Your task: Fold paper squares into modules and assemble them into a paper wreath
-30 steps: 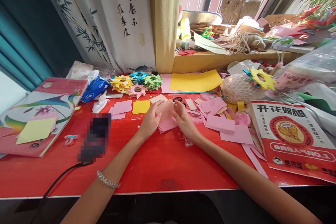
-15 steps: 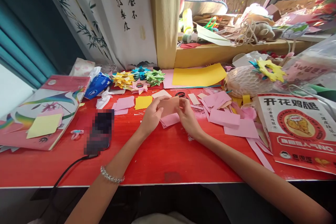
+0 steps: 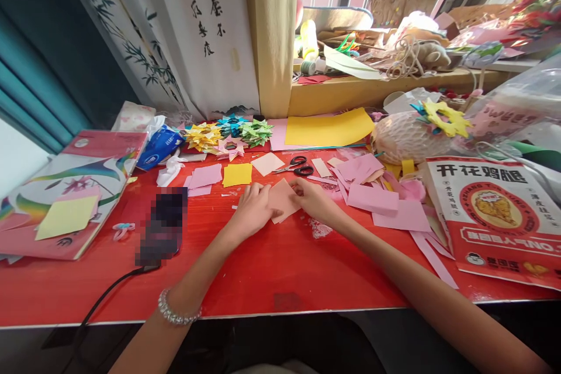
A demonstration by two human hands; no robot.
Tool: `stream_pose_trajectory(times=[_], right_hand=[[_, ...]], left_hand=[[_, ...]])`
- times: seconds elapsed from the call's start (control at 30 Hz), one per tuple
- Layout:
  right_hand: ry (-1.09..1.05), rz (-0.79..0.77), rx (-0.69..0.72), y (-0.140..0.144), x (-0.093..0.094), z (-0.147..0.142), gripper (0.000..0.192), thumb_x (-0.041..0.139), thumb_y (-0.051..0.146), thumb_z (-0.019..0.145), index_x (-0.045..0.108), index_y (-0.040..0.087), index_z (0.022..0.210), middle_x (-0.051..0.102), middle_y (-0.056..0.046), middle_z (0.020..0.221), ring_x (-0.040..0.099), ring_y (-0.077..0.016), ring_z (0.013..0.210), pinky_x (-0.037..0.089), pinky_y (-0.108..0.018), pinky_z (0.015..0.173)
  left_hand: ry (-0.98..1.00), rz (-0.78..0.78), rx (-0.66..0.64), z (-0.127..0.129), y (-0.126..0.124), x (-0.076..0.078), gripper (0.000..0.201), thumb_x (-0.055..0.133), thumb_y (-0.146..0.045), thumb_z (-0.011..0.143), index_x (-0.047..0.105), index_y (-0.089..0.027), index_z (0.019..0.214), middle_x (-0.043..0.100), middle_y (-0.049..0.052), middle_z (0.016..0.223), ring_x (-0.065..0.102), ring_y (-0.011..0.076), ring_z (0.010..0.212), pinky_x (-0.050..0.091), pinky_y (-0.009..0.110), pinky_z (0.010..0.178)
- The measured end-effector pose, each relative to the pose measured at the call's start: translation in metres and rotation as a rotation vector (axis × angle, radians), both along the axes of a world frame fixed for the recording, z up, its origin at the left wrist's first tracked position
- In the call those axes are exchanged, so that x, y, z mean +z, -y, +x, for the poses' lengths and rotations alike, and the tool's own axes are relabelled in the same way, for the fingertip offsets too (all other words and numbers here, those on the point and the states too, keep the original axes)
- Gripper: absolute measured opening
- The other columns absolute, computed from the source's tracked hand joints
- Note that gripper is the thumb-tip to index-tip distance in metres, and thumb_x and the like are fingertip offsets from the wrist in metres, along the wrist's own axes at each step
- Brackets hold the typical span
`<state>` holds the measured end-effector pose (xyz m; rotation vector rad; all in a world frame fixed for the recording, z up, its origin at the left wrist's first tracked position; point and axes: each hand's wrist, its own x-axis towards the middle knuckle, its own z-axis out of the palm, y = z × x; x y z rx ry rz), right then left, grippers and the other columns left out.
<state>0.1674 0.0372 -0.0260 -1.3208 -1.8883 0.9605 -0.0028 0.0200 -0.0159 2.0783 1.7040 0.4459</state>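
Observation:
A peach-coloured square of paper is held low over the red table, turned corner-up like a diamond. My left hand is closed on its left side, thumb near the lower edge. My right hand pinches the right side near the top corner; its fingertips are partly hidden. Just beyond the hands lie black-handled scissors and a pale peach square. A yellow square and pink paper pieces lie to the left of them.
Folded paper stars stand at the back, beside yellow sheets. Pink paper scraps and a printed snack bag are on the right. A phone with a cable, a book and a blue tissue pack are on the left.
The peach paper has come down and turned from edge-up to corner-up. Both hands have moved slightly lower, and the scissors behind them now show more fully. The view has shifted slightly.

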Motion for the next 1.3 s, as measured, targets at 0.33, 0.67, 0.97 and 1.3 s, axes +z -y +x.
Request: stream_pose_trajectory(times=[0.33, 0.67, 0.97, 1.3], right_hand=[[0.045, -0.008, 0.041, 0.000, -0.002, -0.001, 0.015, 0.044, 0.010, 0.074, 0.050, 0.017, 0.085, 0.063, -0.004, 0.085, 0.057, -0.0152, 0.073, 0.042, -0.023, 0.059], [0.016, -0.008, 0.030, 0.005, 0.001, -0.002, 0.006, 0.044, 0.014, 0.076, 0.048, 0.018, 0.080, 0.060, -0.003, 0.081, 0.055, -0.0161, 0.072, 0.039, -0.025, 0.059], [-0.243, 0.101, -0.058, 0.003, -0.015, -0.007, 0.029, 0.050, 0.023, 0.078, 0.044, 0.019, 0.107, 0.049, -0.009, 0.120, 0.051, -0.0192, 0.109, 0.045, -0.033, 0.087], [-0.424, 0.151, 0.054, -0.003, -0.022, -0.007, 0.012, 0.041, 0.021, 0.085, 0.046, 0.021, 0.095, 0.060, -0.005, 0.103, 0.055, -0.0177, 0.100, 0.043, -0.035, 0.092]], left_hand=[[-0.049, -0.121, 0.077, -0.001, -0.005, 0.005, 0.054, 0.069, -0.044, 0.057, 0.051, -0.015, 0.099, 0.045, 0.015, 0.114, 0.036, 0.0379, 0.115, 0.031, 0.047, 0.094], [0.356, -0.226, 0.024, -0.005, 0.002, 0.019, 0.049, 0.058, -0.022, 0.066, 0.050, -0.015, 0.114, 0.060, 0.010, 0.113, 0.059, 0.0236, 0.096, 0.047, 0.031, 0.075], [0.570, -0.052, -0.055, -0.006, -0.002, 0.022, 0.050, 0.050, -0.009, 0.068, 0.055, -0.019, 0.117, 0.057, 0.004, 0.120, 0.055, 0.0203, 0.104, 0.045, 0.031, 0.086], [0.787, 0.064, -0.056, -0.005, -0.015, -0.001, 0.065, 0.052, -0.007, 0.072, 0.031, -0.022, 0.132, 0.037, 0.010, 0.137, 0.042, 0.0209, 0.122, 0.041, 0.036, 0.097]])
